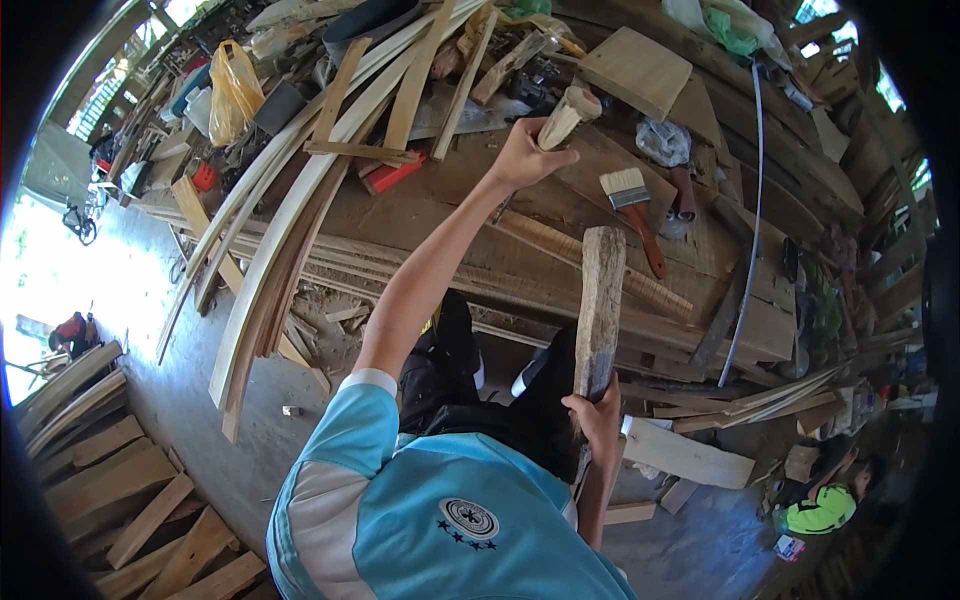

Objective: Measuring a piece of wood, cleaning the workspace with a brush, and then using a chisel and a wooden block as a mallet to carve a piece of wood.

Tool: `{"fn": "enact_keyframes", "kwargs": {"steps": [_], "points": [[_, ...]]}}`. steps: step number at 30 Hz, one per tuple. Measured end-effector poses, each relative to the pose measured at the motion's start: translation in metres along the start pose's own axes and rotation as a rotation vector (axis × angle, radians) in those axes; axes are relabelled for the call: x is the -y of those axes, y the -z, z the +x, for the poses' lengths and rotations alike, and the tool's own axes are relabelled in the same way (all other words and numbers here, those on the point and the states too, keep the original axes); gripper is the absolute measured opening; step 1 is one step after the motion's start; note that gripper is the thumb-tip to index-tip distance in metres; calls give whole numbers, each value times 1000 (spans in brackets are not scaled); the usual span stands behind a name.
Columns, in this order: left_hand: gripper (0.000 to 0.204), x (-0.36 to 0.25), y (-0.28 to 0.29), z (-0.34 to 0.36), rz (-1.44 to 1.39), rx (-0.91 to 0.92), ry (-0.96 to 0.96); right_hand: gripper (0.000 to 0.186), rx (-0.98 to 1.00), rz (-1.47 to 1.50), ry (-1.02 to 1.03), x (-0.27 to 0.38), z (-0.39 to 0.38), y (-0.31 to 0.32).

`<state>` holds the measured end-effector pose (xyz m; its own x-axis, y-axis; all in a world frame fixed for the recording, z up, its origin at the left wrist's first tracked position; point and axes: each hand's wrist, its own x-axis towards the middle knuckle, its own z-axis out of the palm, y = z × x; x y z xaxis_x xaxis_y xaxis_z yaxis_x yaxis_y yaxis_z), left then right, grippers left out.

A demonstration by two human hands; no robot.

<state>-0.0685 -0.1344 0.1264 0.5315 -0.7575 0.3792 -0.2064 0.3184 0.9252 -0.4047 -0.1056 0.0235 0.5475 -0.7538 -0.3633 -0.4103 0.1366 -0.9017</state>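
My left hand (535,157) is stretched out over the workbench (400,222), fingers closed round a short, pale piece of wood (568,118) with a reddish cut end. Nearer my body, my right hand (597,412) grips the lower part of a long, rough wooden stick (602,290). That stick stands tilted upward, grey-brown with a weathered surface, and its lower end is partly hidden by my hand and shirt. To the right of my left hand lies a paintbrush (636,215) with pale bristles and a brown handle.
Long thin wood strips (290,215) overhang the bench's left side. A flat board (635,72) and a crumpled clear plastic bag (664,142) lie at the back. A yellow plastic bag (233,95) stands far left. Planks (110,480) are piled lower left. A person in a bright green top (820,510) is at lower right.
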Motion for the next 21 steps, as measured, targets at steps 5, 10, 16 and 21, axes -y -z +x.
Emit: {"fn": "enact_keyframes", "kwargs": {"steps": [5, 10, 16, 21], "points": [[23, -1, -1, -4, 58, 7, 19, 54, 14, 10, -7, 0, 0, 1], [14, -3, 20, -8, -153, -140, 5, 54, 23, 19, -120, 19, -6, 2], [13, 11, 73, -40, -430, -135, -163, 58, 8, -33, 5, -1, 1, 2], [20, -1, 82, -67, -478, -83, -145, 58, 18, 44, 26, -7, 3, 2]]}}
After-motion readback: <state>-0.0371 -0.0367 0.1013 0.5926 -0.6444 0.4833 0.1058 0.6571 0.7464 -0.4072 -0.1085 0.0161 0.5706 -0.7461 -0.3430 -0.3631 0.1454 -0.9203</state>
